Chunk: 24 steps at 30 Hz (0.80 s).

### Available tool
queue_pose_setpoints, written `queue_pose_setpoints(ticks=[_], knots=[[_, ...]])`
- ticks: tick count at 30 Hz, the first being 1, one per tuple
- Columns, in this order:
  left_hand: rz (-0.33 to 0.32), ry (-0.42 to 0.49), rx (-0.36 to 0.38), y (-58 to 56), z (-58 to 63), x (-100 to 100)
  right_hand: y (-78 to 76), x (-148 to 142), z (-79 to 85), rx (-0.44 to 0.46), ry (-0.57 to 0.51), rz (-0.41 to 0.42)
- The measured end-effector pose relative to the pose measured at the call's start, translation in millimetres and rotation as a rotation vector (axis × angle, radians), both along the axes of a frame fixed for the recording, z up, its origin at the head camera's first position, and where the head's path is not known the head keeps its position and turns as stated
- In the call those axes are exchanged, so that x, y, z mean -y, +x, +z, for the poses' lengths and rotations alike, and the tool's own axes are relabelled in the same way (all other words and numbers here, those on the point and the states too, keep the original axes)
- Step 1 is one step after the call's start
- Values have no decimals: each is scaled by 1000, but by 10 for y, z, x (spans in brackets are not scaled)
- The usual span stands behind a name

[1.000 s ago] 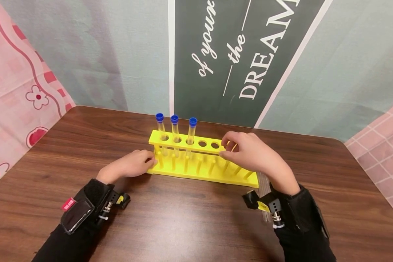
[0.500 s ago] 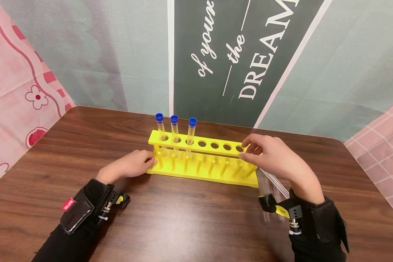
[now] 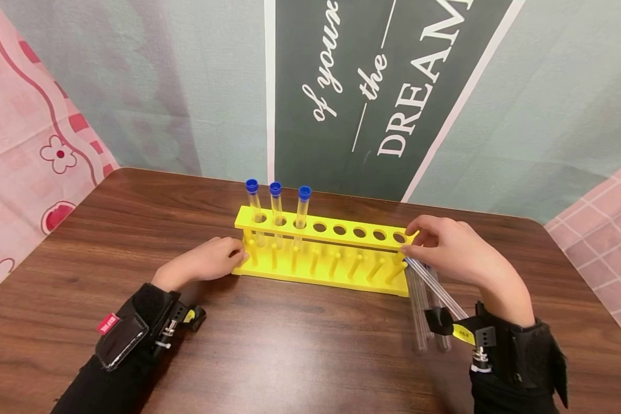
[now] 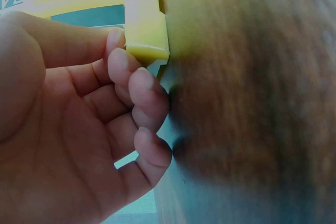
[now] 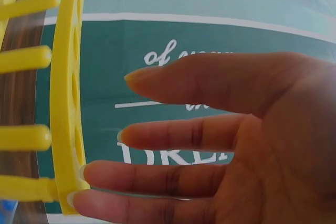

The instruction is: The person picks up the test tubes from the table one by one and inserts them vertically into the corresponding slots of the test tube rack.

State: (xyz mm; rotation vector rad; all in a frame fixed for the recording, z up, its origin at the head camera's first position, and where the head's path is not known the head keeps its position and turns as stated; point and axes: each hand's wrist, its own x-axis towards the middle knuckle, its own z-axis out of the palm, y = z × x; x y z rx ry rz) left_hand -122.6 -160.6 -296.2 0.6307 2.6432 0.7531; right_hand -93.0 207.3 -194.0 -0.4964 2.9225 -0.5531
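A yellow test tube rack (image 3: 321, 277) stands on the table, with one row of holes above a row of pegs. Three clear test tubes with blue caps (image 3: 275, 188) stand upright in its leftmost holes. My left hand (image 3: 207, 260) grips the left end of the rack's base, fingers curled and fingertips at the corner (image 4: 148, 45). My right hand (image 3: 455, 253) is at the rack's right end, thumb and fingers apart and extended, holding nothing. In the right wrist view, its lower fingertips (image 5: 86, 174) reach the edge of the top plate (image 5: 65, 93).
Several loose clear test tubes (image 3: 420, 313) lie on the table beneath the right hand and wrist, beside the rack's right end. The brown wooden table (image 3: 290, 356) ends at a grey-green cloth backdrop (image 3: 227, 103) with lettering. Pink patterned cloth (image 3: 26, 132) hangs on the left.
My right hand has moved rightward along the rack's top to its right end, uncovering the right-hand holes and more of the loose tubes. The left hand and rack have stayed put.
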Motion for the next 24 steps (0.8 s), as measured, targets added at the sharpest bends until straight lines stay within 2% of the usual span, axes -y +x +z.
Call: queue_pose_setpoints(ticks=[7, 12, 24], knots=[[-5, -2, 2, 4, 9, -1, -9, -174, -3, 8, 31, -62], [-5, -5, -3, 0, -3, 3, -55, -295, -47, 33, 51, -76], [-1, -9, 6, 9, 15, 2, -179, -379, -247, 218, 3, -94]])
